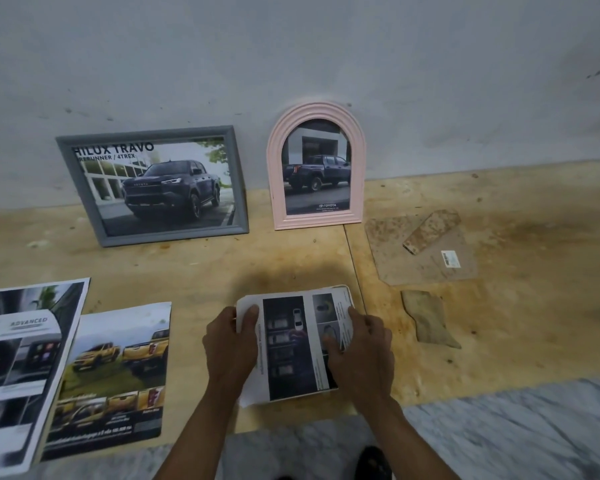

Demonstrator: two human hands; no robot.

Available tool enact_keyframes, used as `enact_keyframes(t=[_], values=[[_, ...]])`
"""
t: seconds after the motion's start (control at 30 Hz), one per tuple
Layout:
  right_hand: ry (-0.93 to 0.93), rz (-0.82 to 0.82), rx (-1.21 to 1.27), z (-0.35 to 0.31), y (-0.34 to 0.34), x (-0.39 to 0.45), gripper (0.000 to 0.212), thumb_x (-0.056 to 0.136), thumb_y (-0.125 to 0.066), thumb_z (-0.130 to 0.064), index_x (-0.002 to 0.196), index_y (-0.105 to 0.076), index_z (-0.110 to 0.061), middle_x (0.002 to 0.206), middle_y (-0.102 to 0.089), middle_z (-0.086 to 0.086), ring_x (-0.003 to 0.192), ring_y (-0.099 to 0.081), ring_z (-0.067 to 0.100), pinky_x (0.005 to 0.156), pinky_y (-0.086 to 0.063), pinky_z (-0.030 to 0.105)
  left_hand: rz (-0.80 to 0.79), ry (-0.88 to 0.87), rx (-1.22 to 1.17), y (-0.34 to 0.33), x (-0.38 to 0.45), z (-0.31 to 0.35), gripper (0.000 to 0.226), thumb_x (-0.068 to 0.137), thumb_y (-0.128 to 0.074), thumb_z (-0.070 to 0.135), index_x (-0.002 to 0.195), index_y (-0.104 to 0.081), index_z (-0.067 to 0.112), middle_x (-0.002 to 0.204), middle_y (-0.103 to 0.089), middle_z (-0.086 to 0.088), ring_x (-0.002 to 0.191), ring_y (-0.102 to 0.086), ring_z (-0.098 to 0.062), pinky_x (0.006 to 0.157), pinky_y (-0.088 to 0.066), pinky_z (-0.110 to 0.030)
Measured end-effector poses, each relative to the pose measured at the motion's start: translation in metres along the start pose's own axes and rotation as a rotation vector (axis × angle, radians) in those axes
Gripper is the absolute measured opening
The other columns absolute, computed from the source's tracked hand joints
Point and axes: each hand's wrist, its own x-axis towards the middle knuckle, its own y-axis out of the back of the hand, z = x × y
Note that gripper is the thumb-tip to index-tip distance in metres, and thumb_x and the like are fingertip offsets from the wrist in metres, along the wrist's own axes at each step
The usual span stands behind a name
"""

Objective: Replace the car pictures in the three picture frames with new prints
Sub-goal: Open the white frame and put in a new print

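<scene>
The plywood board on the floor looks like raw, matt wood, stained with yellow-brown blotches, with a thin seam running from its far edge toward its near edge. The grey picture frame has a dull painted finish; its glazing shows a soft sheen over a glossy truck print. The pink arched frame looks like smooth ribbed plastic or painted wood; which one cannot be told. The sheet under both hands is thin printed paper, slightly curled. The yellow-truck brochure page and the grey brochure page look semi-glossy. The backing boards are matt, mottled fibreboard. The wall is rough grey plaster.
</scene>
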Motion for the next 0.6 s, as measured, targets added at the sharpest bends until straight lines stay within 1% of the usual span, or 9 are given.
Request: enact_keyframes(t=[0.07,0.17,0.23,0.3,0.37,0.43,0.5,0.53,0.6], values=[[-0.026,-0.008,0.037,-0.001,0.001,0.000,0.065,0.082,-0.063,-0.054,0.137,-0.044,-0.025,0.127,-0.047,0.000,0.114,-0.041,0.020,0.084,-0.049,0.041,-0.006,-0.016,-0.051,0.001,-0.002,0.000,0.030,0.096,-0.057,0.036,0.073,-0.050,0.019,0.072,-0.060,-0.004,0.070,-0.059,-0.025,0.069,-0.049,-0.042],[-0.057,-0.013,0.127,-0.002,0.003,0.003,0.064,0.081,-0.060,-0.062,0.133,-0.046,-0.027,0.127,-0.047,-0.001,0.115,-0.040,0.019,0.085,-0.049,0.041,0.010,0.012,-0.131,0.001,0.001,-0.006,0.022,0.098,-0.055,0.034,0.087,-0.058,0.015,0.084,-0.066,-0.004,0.080,-0.063,-0.024,0.077,-0.052,-0.045],[-0.087,-0.017,0.181,-0.005,0.008,0.005,0.064,0.081,-0.062,-0.061,0.132,-0.047,-0.025,0.126,-0.048,0.000,0.116,-0.040,0.019,0.086,-0.048,0.040,-0.010,0.023,-0.151,0.001,0.004,-0.010,0.023,0.098,-0.056,0.034,0.090,-0.060,0.013,0.086,-0.068,-0.005,0.082,-0.065,-0.025,0.078,-0.053,-0.050],[-0.104,-0.042,0.230,-0.005,0.010,0.008,0.062,0.081,-0.063,-0.060,0.128,-0.051,-0.023,0.120,-0.050,0.001,0.113,-0.045,0.021,0.086,-0.050,0.041,-0.017,0.024,-0.158,0.002,0.005,-0.012,0.024,0.098,-0.056,0.034,0.091,-0.061,0.012,0.086,-0.068,-0.006,0.081,-0.065,-0.027,0.077,-0.054,-0.051],[-0.110,-0.052,0.275,-0.002,0.008,0.009,0.062,0.075,-0.059,-0.071,0.117,-0.057,-0.025,0.108,-0.057,-0.003,0.101,-0.058,0.023,0.077,-0.056,0.042,-0.015,0.022,-0.169,0.003,0.004,-0.009,0.024,0.097,-0.056,0.033,0.092,-0.062,0.011,0.086,-0.068,-0.005,0.082,-0.065,-0.027,0.078,-0.054,-0.047],[-0.112,-0.055,0.311,0.001,0.009,0.010,0.059,0.073,-0.054,-0.078,0.105,-0.062,-0.029,0.096,-0.064,-0.006,0.085,-0.066,0.021,0.063,-0.059,0.035,-0.021,0.018,-0.181,0.007,0.002,-0.004,0.022,0.097,-0.057,0.033,0.095,-0.062,0.012,0.089,-0.068,-0.004,0.084,-0.066,-0.024,0.079,-0.054,-0.045],[-0.096,-0.052,0.380,-0.006,0.027,0.008,0.037,0.081,-0.066,-0.056,0.095,-0.064,-0.022,0.088,-0.068,-0.006,0.074,-0.068,0.012,0.053,-0.055,0.022,-0.026,-0.002,-0.194,0.015,-0.002,0.003,0.025,0.097,-0.057,0.034,0.098,-0.064,0.010,0.092,-0.069,-0.005,0.086,-0.066,-0.023,0.080,-0.054,-0.043],[-0.122,-0.069,0.447,-0.012,0.039,0.006,0.026,0.084,-0.069,-0.044,0.090,-0.064,-0.019,0.085,-0.069,-0.004,0.071,-0.067,0.010,0.052,-0.055,0.020,-0.022,-0.016,-0.198,0.021,-0.004,0.007,0.027,0.097,-0.056,0.035,0.100,-0.064,0.009,0.094,-0.069,-0.006,0.087,-0.065,-0.024,0.081,-0.054,-0.043],[-0.178,-0.120,0.564,-0.022,0.059,0.003,0.018,0.085,-0.071,-0.035,0.088,-0.064,-0.018,0.083,-0.071,0.000,0.070,-0.069,0.014,0.058,-0.060,0.033,-0.012,-0.034,-0.200,0.035,-0.009,0.017,0.028,0.097,-0.056,0.035,0.102,-0.065,0.009,0.095,-0.069,-0.007,0.088,-0.065,-0.025,0.082,-0.054,-0.044]])
